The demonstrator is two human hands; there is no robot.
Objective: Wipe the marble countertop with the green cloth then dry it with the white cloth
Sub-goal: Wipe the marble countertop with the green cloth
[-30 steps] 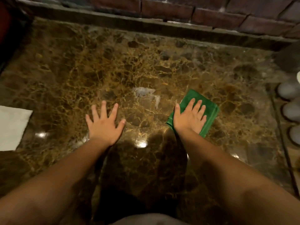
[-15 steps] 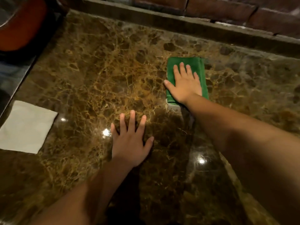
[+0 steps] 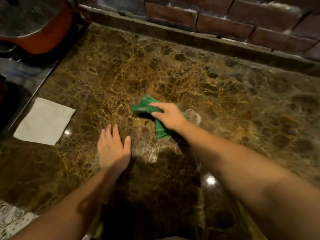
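Observation:
The brown marble countertop (image 3: 216,87) fills the view. My right hand (image 3: 168,115) grips the green cloth (image 3: 145,106) near the middle of the counter; the cloth is bunched, one end raised off the stone, the other end (image 3: 161,132) trailing under my wrist. My left hand (image 3: 112,148) rests flat on the marble just in front and to the left, fingers together, holding nothing. The white cloth (image 3: 44,121) lies flat and folded at the counter's left edge, apart from both hands. A wet smear (image 3: 193,116) shows beside the green cloth.
A brick wall (image 3: 225,23) with a stone ledge (image 3: 190,38) runs along the back. A red pot (image 3: 39,35) sits on a dark stovetop (image 3: 22,78) at the far left. Patterned floor (image 3: 12,220) shows at bottom left.
My right hand has pulled the green cloth back from near the wall toward the middle and gathered it up from flat. My left hand has closed its fingers together.

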